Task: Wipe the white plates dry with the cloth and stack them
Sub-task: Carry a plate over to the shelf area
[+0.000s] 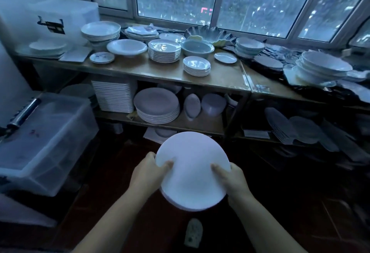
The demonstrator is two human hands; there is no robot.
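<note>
Plates [192, 170], a small white stack, are being held in mid-air over dark floor, well short of the shelf edge [160, 76]. Left hand [149, 171] is gripping the left rim, right hand [230, 178] the right rim, thumbs on top. Lower plates are mostly hiding; count is unclear.

On the wooden shelf top [140, 72], 12 o'clock: stacked white plates [164, 52], pale bowl [197, 49] just beside at 1 o'clock. On the lower shelf [200, 122]: square plate stack [113, 96] beside round plate stack [157, 106]. On the dark floor [124, 172], 9 o'clock: clear lidded bin [44, 142].
</note>
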